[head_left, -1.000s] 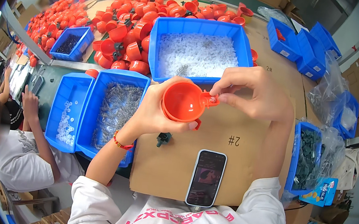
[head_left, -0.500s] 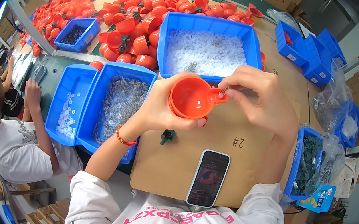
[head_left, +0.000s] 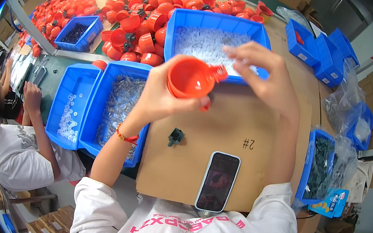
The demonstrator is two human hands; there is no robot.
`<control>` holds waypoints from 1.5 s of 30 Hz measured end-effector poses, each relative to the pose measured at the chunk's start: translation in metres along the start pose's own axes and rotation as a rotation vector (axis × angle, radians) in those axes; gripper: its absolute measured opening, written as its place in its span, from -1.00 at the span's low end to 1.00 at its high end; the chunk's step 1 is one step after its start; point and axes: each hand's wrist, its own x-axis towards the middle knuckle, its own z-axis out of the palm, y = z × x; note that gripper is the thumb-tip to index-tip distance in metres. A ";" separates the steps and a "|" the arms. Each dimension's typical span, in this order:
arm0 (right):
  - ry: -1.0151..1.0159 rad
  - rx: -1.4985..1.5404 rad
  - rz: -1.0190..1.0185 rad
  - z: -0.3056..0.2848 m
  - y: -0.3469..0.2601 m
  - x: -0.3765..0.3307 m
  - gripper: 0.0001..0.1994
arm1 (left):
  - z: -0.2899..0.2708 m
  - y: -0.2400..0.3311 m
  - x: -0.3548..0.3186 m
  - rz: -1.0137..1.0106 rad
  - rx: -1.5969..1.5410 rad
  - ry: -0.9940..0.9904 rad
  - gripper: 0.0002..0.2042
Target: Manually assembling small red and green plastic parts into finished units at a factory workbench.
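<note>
My left hand [head_left: 155, 95] is wrapped round a red plastic cup [head_left: 192, 78], its open mouth facing up. A small tube sticks out of the cup's right side, and a thin metal spring [head_left: 221, 71] seems to sit in its end. My right hand [head_left: 268, 77] is apart from the cup, its thumb and fingers spread over the near edge of a blue bin [head_left: 171, 38] full of small white plastic pieces [head_left: 195, 42]. The moving fingers are slightly blurred. Below the cup, a dark green fitting [head_left: 175, 137] lies on the cardboard.
Left are blue bins of metal springs [head_left: 120, 103] and white rings [head_left: 69, 121]. Red cups [head_left: 149, 21] are heaped behind. A phone [head_left: 218, 182] lies near me on the cardboard [head_left: 264, 168]. Green parts [head_left: 320, 165] fill a bin at right. A co-worker [head_left: 27, 157] sits left.
My right hand has left the cup's side tube, moved up toward the white pieces and spread its fingers. My left hand has shifted the cup slightly left and up.
</note>
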 end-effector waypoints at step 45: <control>0.103 -0.214 0.147 0.018 0.049 0.001 -0.89 | 0.017 -0.001 -0.009 0.110 0.046 0.046 -0.54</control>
